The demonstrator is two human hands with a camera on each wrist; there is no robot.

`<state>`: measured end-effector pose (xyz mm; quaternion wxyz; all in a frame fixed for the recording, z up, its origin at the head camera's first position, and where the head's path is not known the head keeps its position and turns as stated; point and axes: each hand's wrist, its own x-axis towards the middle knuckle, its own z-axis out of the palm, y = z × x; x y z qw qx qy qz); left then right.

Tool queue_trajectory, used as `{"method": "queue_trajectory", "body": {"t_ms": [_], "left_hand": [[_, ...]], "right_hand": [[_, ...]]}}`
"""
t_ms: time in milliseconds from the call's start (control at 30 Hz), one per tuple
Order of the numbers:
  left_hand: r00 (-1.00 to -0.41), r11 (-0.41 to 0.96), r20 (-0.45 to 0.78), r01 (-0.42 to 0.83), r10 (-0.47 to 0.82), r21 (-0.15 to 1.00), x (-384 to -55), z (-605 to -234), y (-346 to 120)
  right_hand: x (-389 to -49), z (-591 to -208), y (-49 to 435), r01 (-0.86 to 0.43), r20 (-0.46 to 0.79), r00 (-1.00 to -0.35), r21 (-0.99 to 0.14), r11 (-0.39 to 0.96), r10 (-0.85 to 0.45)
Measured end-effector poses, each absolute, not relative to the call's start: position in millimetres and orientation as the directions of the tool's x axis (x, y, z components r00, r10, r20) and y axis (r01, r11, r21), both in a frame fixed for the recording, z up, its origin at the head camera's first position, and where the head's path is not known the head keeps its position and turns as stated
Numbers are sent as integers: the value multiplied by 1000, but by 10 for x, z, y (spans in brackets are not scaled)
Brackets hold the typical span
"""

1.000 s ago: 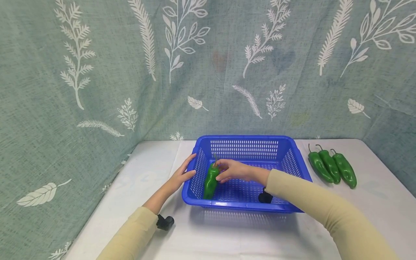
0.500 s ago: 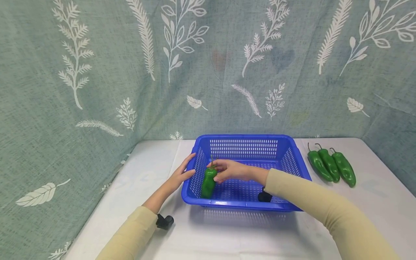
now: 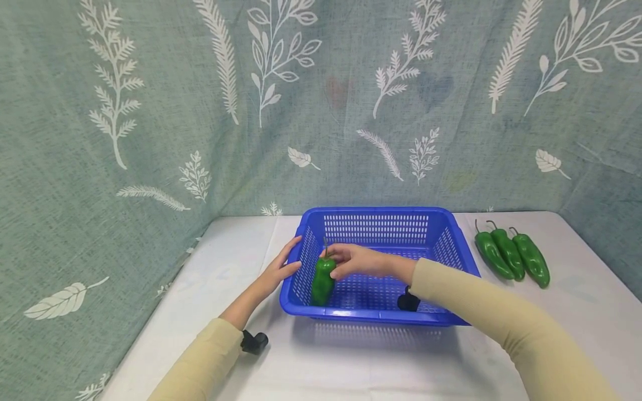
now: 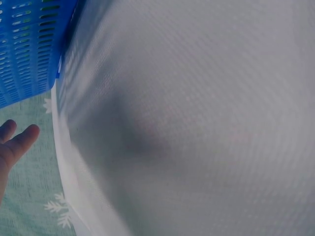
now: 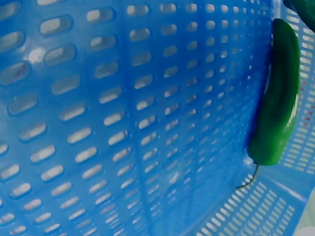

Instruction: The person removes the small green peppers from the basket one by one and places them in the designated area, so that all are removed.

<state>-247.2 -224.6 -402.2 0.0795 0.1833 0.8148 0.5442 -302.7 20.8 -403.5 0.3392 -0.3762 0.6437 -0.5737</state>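
Note:
In the head view my right hand is inside the blue plastic basket, its thumb and fingers around the stem end of a green pepper by the left wall. The right wrist view shows one long green pepper lying along the basket's side, stem attached. Part of another pepper enters at the upper corner; no fingers show there. My left hand is at the basket's left rim with fingers extended. In the left wrist view, two of its fingers appear below the perforated basket wall.
Three green peppers lie side by side on the white tablecloth, right of the basket. A grey-green cloth with white leaf prints hangs behind and at the sides. Black wrist cameras sit under both forearms.
The stem end of the pepper at my right hand has shifted a little left, and the right fingers moved slightly with it. My left hand stays at the rim.

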Motion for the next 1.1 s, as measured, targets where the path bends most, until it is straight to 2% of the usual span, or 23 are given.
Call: {"method": "queue_trajectory", "body": {"t_ms": [400, 867, 1100], "left_hand": [[-918, 329, 81, 220, 388, 918, -2485, -4047, -2257], [-914, 331, 93, 236, 395, 914, -2480, -4029, -2245], [-909, 303, 118, 252, 399, 919, -2570, -4188, -2300]], "right_hand": [[-3067, -3815, 455, -97, 30, -555, -995, 29, -832], [-2994, -3414, 890, -204, 105, -678, -978, 50, -728], [-2966, -3281, 1170, -239, 149, -707, -970, 36, -691]]}}
